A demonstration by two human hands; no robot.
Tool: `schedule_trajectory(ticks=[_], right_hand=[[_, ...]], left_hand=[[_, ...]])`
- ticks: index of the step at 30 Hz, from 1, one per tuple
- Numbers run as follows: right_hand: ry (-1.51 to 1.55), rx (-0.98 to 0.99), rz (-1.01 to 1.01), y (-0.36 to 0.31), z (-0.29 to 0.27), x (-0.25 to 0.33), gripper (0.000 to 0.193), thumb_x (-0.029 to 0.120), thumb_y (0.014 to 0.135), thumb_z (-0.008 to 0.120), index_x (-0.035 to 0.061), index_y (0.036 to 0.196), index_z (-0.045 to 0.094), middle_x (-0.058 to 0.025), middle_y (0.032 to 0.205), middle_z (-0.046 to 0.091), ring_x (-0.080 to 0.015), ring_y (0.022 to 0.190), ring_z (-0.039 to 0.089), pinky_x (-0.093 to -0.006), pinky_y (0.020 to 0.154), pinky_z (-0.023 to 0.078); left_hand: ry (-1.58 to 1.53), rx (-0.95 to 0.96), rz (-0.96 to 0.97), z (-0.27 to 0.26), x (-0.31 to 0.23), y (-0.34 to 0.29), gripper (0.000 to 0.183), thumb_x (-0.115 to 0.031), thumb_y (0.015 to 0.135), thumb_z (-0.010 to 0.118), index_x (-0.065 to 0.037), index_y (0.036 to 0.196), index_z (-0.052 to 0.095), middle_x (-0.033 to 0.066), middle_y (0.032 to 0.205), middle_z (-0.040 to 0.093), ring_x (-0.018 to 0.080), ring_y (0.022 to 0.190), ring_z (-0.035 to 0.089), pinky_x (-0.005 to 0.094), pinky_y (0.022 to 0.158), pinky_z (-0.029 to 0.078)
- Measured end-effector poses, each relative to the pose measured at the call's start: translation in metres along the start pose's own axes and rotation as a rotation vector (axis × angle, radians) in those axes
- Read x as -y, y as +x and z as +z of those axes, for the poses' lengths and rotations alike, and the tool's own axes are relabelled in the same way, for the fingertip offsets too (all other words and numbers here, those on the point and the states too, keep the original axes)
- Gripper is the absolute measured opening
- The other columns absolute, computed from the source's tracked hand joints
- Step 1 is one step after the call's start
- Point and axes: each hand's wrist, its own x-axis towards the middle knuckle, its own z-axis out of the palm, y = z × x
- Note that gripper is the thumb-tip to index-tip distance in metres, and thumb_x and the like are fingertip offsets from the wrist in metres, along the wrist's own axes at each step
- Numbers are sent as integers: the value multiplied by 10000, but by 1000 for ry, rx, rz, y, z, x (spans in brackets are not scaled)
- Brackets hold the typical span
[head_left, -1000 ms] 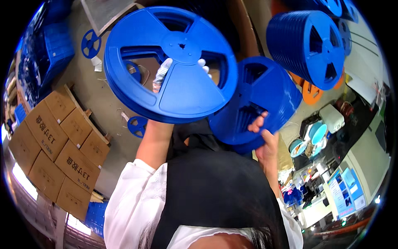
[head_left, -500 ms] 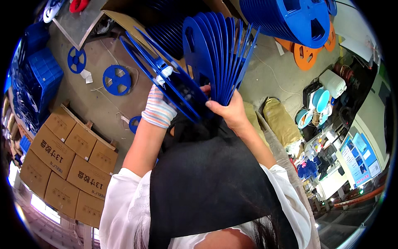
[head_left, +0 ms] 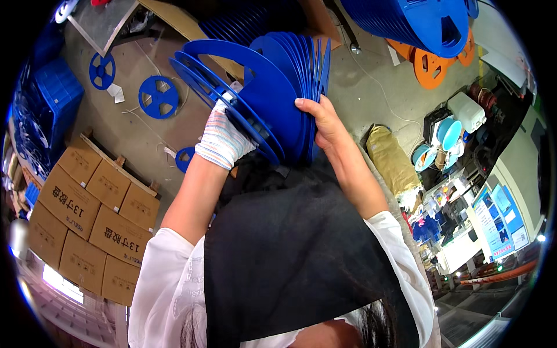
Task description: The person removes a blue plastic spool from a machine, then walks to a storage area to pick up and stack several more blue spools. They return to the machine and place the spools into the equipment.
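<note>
In front of my black apron, a bundle of thin blue plastic reel discs (head_left: 277,98) is held up between my two hands. On its right side, my bare right hand (head_left: 328,120) is closed around the edges of the packed discs, the thumb on the near side. My left hand (head_left: 226,139), in a striped knit glove, grips a blue reel (head_left: 200,78) at the bundle's left; its fingers reach between the rims and are partly hidden. One broad disc face leans between that reel and the packed discs.
An open cardboard box (head_left: 183,30) with more blue discs stands just beyond my hands. A blue reel stack (head_left: 435,26) and orange reels (head_left: 429,68) are at far right. Loose blue reels (head_left: 158,97) lie on the floor at left, near stacked cartons (head_left: 87,214).
The fanned discs have come closer together, and a broad disc face now leans left against the reel in my left hand. My right hand has moved slightly up along the bundle's edge.
</note>
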Motion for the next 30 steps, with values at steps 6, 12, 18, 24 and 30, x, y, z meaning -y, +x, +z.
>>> schedule_trajectory(ticks=[6, 12, 18, 24, 30], right_hand=[[-3, -19, 21, 1, 6, 17, 486, 182, 759, 694, -50, 1153, 530, -157, 1021, 648, -226, 898, 650, -359, 815, 546], [-70, 10, -10, -18, -5, 11, 368, 178, 777, 708, -1, 1050, 539, -151, 876, 644, -195, 778, 638, -309, 649, 518], [123, -162, -146, -77, -38, 11, 450, 155, 777, 692, -41, 1138, 509, -146, 902, 649, -210, 768, 640, -323, 732, 530], [235, -350, -312, -101, -73, -14, 445, 265, 814, 674, 15, 1131, 486, -118, 865, 600, -224, 764, 589, -371, 709, 494], [388, -465, -332, -107, -91, -34, 386, 290, 871, 622, 51, 1138, 479, -101, 871, 588, -210, 802, 560, -359, 741, 462]], left_hand=[[-23, 34, 13, 15, 1, -11, 325, -454, 875, 498, -150, 852, 610, 97, 840, 622, 310, 782, 581, 512, 808, 481], [-126, 681, -83, -44, -11, 42, 428, -448, 889, 501, -118, 1142, 602, 138, 1114, 626, 315, 1002, 593, 501, 931, 472], [223, 518, 401, 1, -22, 15, 432, -494, 850, 597, -160, 1123, 602, 106, 1068, 648, 261, 956, 619, 433, 867, 527], [99, 395, 411, 60, -75, 96, 545, -559, 855, 564, -210, 1274, 535, 79, 1254, 589, 264, 1102, 574, 455, 954, 482], [-72, 645, 479, 52, -166, 247, 478, -451, 827, 623, -178, 1205, 519, 87, 1207, 572, 300, 1101, 517, 486, 1018, 400]])
